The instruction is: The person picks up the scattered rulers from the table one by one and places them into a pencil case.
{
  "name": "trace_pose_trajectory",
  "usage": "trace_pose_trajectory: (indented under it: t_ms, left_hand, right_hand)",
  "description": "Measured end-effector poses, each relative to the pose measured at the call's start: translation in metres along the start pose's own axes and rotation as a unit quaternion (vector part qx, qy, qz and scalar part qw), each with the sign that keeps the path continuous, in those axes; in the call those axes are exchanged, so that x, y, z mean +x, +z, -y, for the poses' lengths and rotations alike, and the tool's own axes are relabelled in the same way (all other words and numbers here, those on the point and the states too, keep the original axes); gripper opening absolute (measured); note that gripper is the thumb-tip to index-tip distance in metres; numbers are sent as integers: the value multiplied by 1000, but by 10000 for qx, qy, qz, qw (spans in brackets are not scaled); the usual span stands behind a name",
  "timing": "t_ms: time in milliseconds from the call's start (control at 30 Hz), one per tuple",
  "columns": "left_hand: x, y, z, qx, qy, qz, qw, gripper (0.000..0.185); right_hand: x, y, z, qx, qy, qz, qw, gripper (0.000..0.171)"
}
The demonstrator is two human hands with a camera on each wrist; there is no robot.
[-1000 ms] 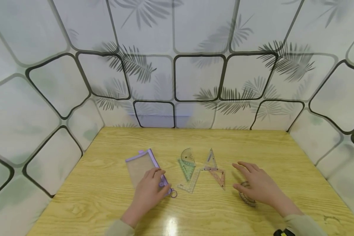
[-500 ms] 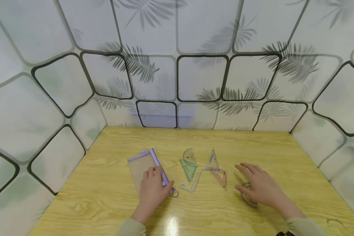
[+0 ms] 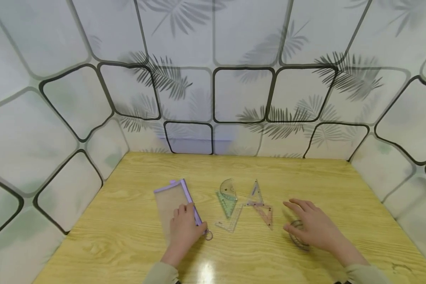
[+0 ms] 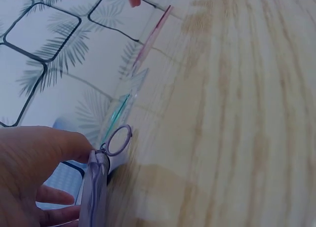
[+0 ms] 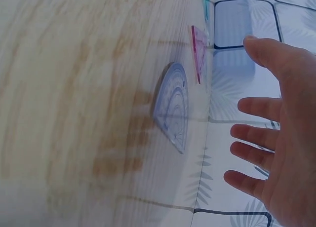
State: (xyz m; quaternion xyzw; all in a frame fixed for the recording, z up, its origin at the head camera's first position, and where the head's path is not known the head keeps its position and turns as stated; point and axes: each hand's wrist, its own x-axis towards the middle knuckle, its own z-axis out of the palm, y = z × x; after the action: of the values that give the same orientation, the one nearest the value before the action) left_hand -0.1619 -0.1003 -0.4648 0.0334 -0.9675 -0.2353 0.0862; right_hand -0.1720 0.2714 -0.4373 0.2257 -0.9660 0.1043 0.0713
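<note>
My left hand (image 3: 185,227) grips the zip edge of a clear zipper pouch (image 3: 168,199) with purple trim, lying flat at the left of the table. In the left wrist view the thumb lies by the end of the pouch's zip (image 4: 95,192), near a purple ring (image 4: 119,140), with fingers on the far side. My right hand (image 3: 316,228) hovers, fingers spread and relaxed, over a clear protractor (image 3: 299,241); the right wrist view shows the protractor (image 5: 174,108) apart from the hand, on the table.
Between the hands lie a clear protractor (image 3: 227,186), a green set square (image 3: 227,206), a clear set square (image 3: 231,224), another clear set square (image 3: 259,194) and a pink set square (image 3: 268,215). A patterned curtain-like wall (image 3: 239,94) surrounds the wooden table (image 3: 248,260).
My left hand has shifted along the pouch's edge, and its thumb has come down over the ring end. The right hand stays nearly still above the protractor.
</note>
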Motion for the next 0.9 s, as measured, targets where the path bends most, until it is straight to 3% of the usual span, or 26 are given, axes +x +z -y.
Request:
trace_pose_trajectory:
  t_ms: [533,900]
  left_hand:
    - [-18,-23,5,-10,203,261,9995,78]
    - [-20,-27,13,73,230,140,9996,77]
  right_hand:
    - [-10,6,-7,75,-54,6,10000,66]
    - [-18,5,-13,132,86,49,9999,66]
